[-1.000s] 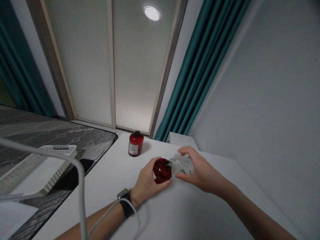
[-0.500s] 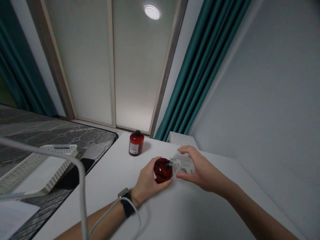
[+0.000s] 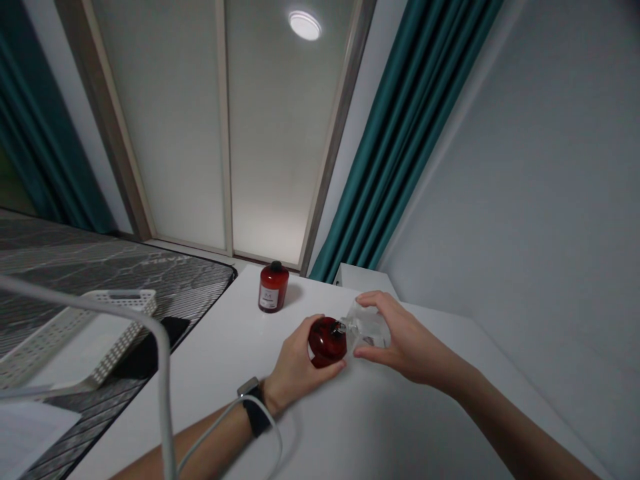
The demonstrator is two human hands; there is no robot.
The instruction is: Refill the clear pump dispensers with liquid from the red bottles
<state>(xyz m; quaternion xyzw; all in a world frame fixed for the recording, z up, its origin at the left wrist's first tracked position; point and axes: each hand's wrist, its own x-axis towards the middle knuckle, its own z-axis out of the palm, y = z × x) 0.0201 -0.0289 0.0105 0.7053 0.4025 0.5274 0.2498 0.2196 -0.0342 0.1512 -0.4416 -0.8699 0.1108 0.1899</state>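
Sitting inside the left hand's point(image 3: 303, 363) curled grip: the red bottle point(image 3: 327, 341).

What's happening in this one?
A person holds a red bottle in the left hand and a clear container in the right hand. The container is tipped sideways, its neck at the red bottle's top; whether liquid is flowing can't be made out. Another red bottle, black-topped, stands upright farther back on the white table.

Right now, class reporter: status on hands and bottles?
Left hand gripping red bottle; right hand tilting clear bottle at its mouth. Nothing visible between them.
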